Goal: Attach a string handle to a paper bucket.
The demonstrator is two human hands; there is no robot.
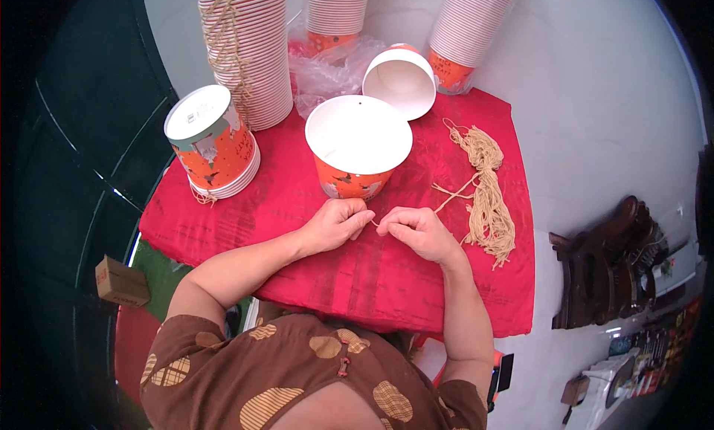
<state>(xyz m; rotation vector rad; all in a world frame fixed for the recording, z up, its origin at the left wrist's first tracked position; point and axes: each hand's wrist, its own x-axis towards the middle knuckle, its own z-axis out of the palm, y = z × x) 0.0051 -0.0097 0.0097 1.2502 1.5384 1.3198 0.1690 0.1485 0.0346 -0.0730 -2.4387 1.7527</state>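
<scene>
So, the twine strand (374, 222) is held just in front of the open orange tub (353, 179), low over the red-covered bench (335, 289). It's pinched from both sides: the fingers of the left hand (338, 225) are closed on it, thumb against fingertips, and the right hand (416, 233) is pinched the same way, with only a tiny bit showing in the gap. Whether it's joined to the twine bundle (487, 185) at the right can't be told.

Handling-wise, next to no weight should be expected. It looks soft, limp and a bit fuzzy, so not very slippery, but fraying seems likely if it's rolled too much. Best gripped close to the end, between thumb and forefinger.

Containers: the open tub is upright and no contents can be seen, just white lining and a dark dot near the back rim. Behind it, a second tub (427, 107) is tipped toward the person, also bare inside as far as can be seen. At the left, a short stack (212, 159) is set upside down.
</scene>
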